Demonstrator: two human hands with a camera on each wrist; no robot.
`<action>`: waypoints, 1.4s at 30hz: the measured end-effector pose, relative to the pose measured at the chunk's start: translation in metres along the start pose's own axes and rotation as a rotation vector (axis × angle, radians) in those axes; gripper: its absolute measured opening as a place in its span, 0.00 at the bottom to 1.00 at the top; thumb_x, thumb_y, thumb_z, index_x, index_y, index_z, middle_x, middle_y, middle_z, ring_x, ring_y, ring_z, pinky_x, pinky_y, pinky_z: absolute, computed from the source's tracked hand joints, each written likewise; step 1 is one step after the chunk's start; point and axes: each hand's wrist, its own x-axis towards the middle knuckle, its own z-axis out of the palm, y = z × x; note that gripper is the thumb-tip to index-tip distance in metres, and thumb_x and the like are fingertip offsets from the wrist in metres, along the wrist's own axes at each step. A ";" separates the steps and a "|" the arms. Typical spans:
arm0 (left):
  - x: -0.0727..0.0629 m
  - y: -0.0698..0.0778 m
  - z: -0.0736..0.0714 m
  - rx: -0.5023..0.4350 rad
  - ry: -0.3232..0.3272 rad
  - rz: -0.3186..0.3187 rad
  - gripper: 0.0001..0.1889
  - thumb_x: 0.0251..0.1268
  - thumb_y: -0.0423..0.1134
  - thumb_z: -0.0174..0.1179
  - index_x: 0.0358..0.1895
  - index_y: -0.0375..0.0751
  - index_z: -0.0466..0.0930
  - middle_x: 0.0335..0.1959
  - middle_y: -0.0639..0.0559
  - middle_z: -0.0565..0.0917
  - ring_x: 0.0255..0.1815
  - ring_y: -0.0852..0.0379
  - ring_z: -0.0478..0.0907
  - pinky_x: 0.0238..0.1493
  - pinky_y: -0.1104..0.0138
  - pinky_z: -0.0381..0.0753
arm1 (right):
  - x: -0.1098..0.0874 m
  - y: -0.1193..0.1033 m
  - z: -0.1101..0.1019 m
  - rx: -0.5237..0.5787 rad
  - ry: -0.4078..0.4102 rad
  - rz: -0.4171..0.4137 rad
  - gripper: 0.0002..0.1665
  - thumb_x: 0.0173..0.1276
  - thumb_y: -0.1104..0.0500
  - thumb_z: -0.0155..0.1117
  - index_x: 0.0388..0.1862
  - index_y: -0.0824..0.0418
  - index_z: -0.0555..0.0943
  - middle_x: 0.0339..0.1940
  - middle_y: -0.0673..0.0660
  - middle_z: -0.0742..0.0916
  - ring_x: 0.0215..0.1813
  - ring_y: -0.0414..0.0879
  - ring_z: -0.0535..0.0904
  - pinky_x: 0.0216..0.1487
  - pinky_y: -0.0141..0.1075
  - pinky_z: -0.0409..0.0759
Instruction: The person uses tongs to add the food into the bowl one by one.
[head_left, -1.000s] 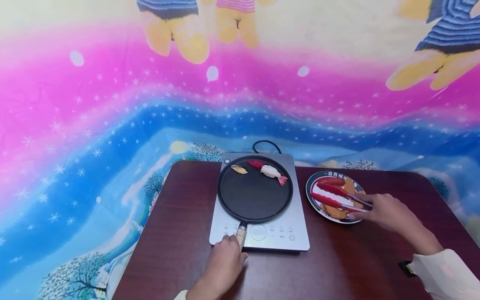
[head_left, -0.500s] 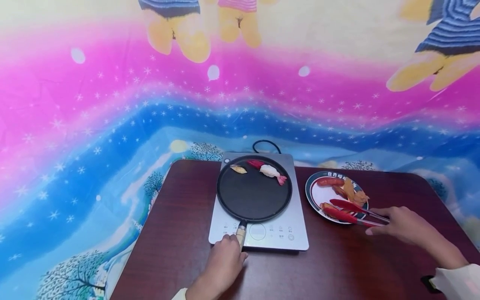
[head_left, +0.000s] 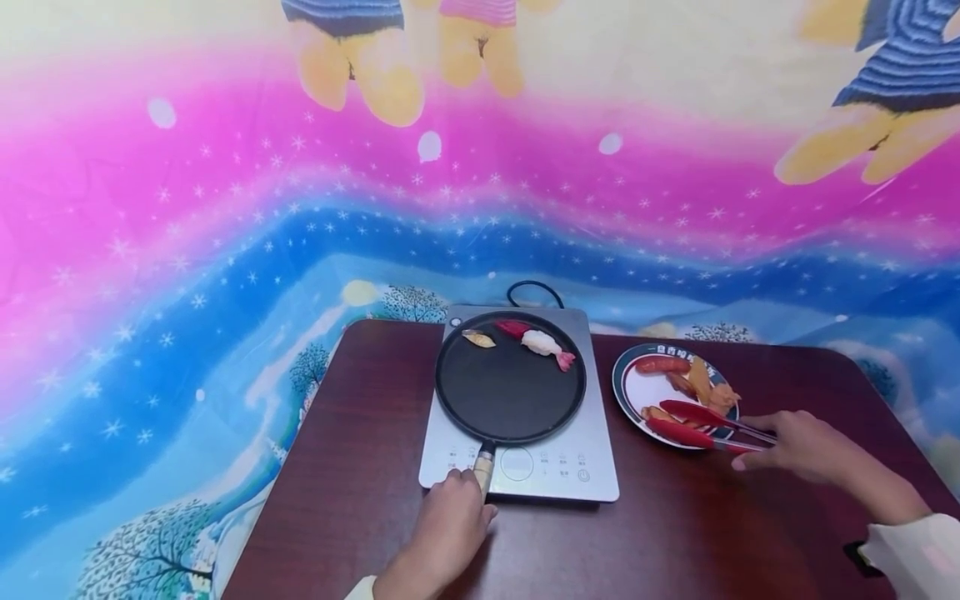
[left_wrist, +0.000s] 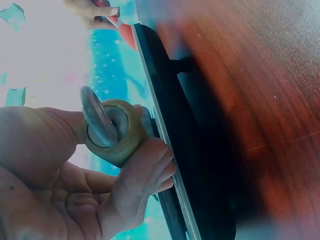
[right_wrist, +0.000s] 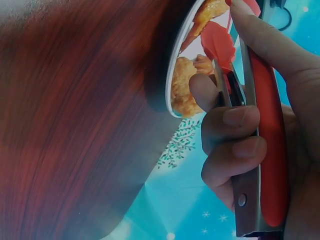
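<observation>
My left hand point(head_left: 448, 518) grips the wooden handle point(head_left: 483, 472) of a flat black frying pan point(head_left: 506, 396). The left wrist view shows fingers and thumb around the handle's end point(left_wrist: 120, 145), which has a metal loop. In my right hand point(head_left: 813, 450) are red-tipped tongs point(head_left: 678, 432), spread over the near side of a green-rimmed plate point(head_left: 622, 392). A browned piece of food point(head_left: 652, 413) lies between and under the tong tips. Also on the plate are a sausage point(head_left: 662, 364) and fried pieces point(head_left: 722, 397). Fingers wrap the tongs' red grip point(right_wrist: 272, 165) in the right wrist view.
The pan stands on a silver induction cooker point(head_left: 600, 467), with a black cord point(head_left: 534, 282) behind it. Toward the pan's far edge lie a shrimp sushi point(head_left: 542, 342), a dark red piece point(head_left: 512, 328) and a small shell-like piece point(head_left: 478, 339). A patterned cloth point(head_left: 225, 217) hangs behind the dark wooden table point(head_left: 360, 467).
Right hand and tongs have shifted right and nearer, from the plate's middle to its near side, then stayed almost still. The left hand keeps its hold on the pan handle.
</observation>
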 end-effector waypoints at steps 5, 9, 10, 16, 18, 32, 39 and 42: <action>0.003 0.001 -0.001 -0.017 -0.019 -0.018 0.20 0.49 0.41 0.79 0.33 0.28 0.80 0.24 0.43 0.79 0.23 0.46 0.82 0.27 0.58 0.82 | 0.007 0.008 -0.002 -0.015 0.012 -0.042 0.58 0.56 0.33 0.76 0.67 0.78 0.73 0.38 0.60 0.88 0.31 0.46 0.72 0.31 0.38 0.68; 0.003 0.001 -0.002 -0.024 -0.026 -0.031 0.20 0.49 0.41 0.79 0.33 0.28 0.80 0.24 0.43 0.79 0.23 0.46 0.82 0.27 0.57 0.82 | 0.010 0.012 -0.001 -0.038 0.041 -0.066 0.56 0.56 0.33 0.76 0.65 0.78 0.75 0.47 0.70 0.88 0.35 0.47 0.75 0.34 0.40 0.71; 0.003 0.001 -0.002 -0.023 -0.027 -0.031 0.20 0.49 0.41 0.79 0.34 0.28 0.80 0.25 0.43 0.79 0.23 0.46 0.82 0.27 0.57 0.82 | 0.010 0.012 -0.001 -0.039 0.046 -0.066 0.56 0.56 0.33 0.76 0.65 0.77 0.75 0.46 0.69 0.88 0.34 0.47 0.75 0.33 0.40 0.71; 0.002 -0.001 0.000 -0.013 0.000 -0.019 0.21 0.49 0.41 0.79 0.33 0.28 0.80 0.24 0.43 0.79 0.23 0.45 0.82 0.27 0.57 0.82 | 0.006 0.005 0.004 -0.053 0.114 -0.080 0.54 0.57 0.31 0.74 0.63 0.75 0.78 0.31 0.51 0.86 0.29 0.43 0.72 0.29 0.37 0.69; 0.001 -0.001 0.001 -0.013 0.008 -0.014 0.20 0.49 0.41 0.79 0.33 0.29 0.80 0.24 0.43 0.79 0.23 0.45 0.82 0.26 0.57 0.82 | 0.004 0.002 0.007 -0.060 0.141 -0.078 0.54 0.57 0.31 0.73 0.63 0.75 0.78 0.29 0.49 0.84 0.28 0.43 0.71 0.28 0.36 0.68; -0.001 -0.001 0.002 -0.028 0.005 -0.019 0.19 0.50 0.42 0.79 0.32 0.31 0.80 0.24 0.43 0.79 0.23 0.44 0.82 0.26 0.57 0.81 | -0.001 -0.005 0.017 -0.093 0.245 -0.080 0.49 0.60 0.32 0.72 0.61 0.73 0.80 0.22 0.48 0.80 0.25 0.42 0.69 0.25 0.35 0.64; 0.000 0.000 0.002 -0.008 -0.002 -0.015 0.21 0.49 0.42 0.79 0.33 0.29 0.80 0.24 0.43 0.79 0.23 0.45 0.82 0.26 0.57 0.81 | -0.003 -0.005 0.018 -0.087 0.228 -0.071 0.50 0.61 0.32 0.72 0.61 0.75 0.80 0.24 0.50 0.83 0.26 0.42 0.70 0.25 0.34 0.65; -0.001 0.000 0.002 -0.005 0.008 -0.010 0.21 0.49 0.42 0.79 0.32 0.29 0.80 0.24 0.43 0.79 0.22 0.45 0.82 0.26 0.57 0.81 | -0.004 -0.007 0.019 -0.074 0.249 -0.073 0.48 0.60 0.33 0.73 0.59 0.75 0.81 0.21 0.49 0.79 0.25 0.42 0.69 0.24 0.34 0.64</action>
